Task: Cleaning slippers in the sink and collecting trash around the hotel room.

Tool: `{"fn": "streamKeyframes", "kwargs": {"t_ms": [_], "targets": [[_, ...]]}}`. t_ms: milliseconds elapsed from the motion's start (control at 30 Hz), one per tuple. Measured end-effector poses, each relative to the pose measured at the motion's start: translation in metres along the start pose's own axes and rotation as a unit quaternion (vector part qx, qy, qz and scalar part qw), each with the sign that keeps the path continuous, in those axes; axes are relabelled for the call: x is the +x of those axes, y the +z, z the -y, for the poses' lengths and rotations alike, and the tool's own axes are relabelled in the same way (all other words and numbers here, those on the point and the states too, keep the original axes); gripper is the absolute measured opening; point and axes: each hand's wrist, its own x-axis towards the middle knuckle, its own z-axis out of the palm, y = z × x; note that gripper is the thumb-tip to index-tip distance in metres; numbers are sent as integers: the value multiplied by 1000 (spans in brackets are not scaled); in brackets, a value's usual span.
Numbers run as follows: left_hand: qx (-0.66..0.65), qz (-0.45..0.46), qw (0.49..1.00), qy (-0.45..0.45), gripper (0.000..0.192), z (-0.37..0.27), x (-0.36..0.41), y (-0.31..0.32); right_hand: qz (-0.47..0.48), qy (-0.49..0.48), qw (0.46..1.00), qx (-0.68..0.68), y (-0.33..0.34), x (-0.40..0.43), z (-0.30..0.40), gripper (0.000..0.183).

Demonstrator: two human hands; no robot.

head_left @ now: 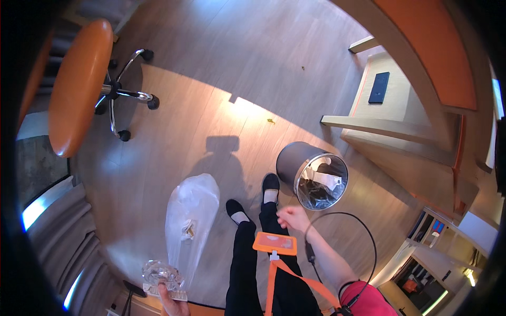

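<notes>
My left hand [172,303] is at the bottom edge, its thumb over a clear faceted dish [162,273], perhaps a glass ashtray. Against the same hand lies a flat pale ridged piece [168,293]. Just beyond it stretches a translucent plastic bag [193,205] with a crumpled whitish scrap [188,230] showing in it. Whether the hand also grips the bag I cannot tell. My right hand [293,218], slightly blurred, is held before my legs with fingers curled and nothing visible in them. Close beyond it stands a grey waste bin [294,160], lined with clear plastic and holding rubbish [322,179].
An orange swivel chair [81,89] on castors stands at left, beside grey curtains [65,233]. A wooden desk or table frame [395,128] is at right, with a dark flat box [379,87] on its low shelf. Small yellowish scraps [270,121] lie on the wood floor.
</notes>
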Motion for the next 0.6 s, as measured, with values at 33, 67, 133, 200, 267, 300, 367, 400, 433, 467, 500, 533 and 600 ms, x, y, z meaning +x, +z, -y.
{"fn": "streamKeyframes", "kwargs": {"t_ms": [33, 67, 133, 200, 267, 300, 367, 400, 433, 467, 500, 533, 600], "targets": [[-43, -22, 999, -24, 59, 4, 4, -8, -36, -168, 974, -149, 4, 16, 39, 21], [-39, -27, 999, -22, 59, 18, 17, -33, -146, -346, 897, -231, 7, 56, 61, 20], [-204, 171, 958, 105, 56, 64, 61, -89, -238, -288, 860, -346, 6, 153, 106, 18], [-113, -2, 993, 44, 56, 65, 62, -53, -294, -257, 779, -491, -51, 256, 122, 18], [-99, -43, 994, 35, 57, 66, 61, -55, -398, -183, 724, -533, -81, 326, 135, 34], [-93, -61, 993, 34, 57, 64, 58, -61, -443, -166, 723, -504, -79, 342, 139, 39], [-84, -94, 991, 39, 58, 61, 49, -69, -378, -207, 768, -474, -61, 353, 132, 32], [-86, -90, 992, 32, 59, 65, 53, -70, -322, -223, 790, -472, -78, 359, 124, 30], [-76, -125, 989, 30, 59, 57, 46, -65, -257, -174, 777, -548, -38, 342, 121, 20], [-81, -131, 988, 27, 59, 59, 49, -57, -262, -263, 770, -519, -24, 327, 112, 13], [-89, -133, 987, 17, 60, 62, 48, -47, -256, -323, 785, -462, -19, 305, 106, 10], [-97, -131, 987, 7, 60, 63, 51, -37, -236, -376, 806, -392, -22, 277, 111, 8], [-102, -137, 985, 0, 61, 56, 48, -35, -208, -388, 858, -263, 3, 162, 155, 5]]}}
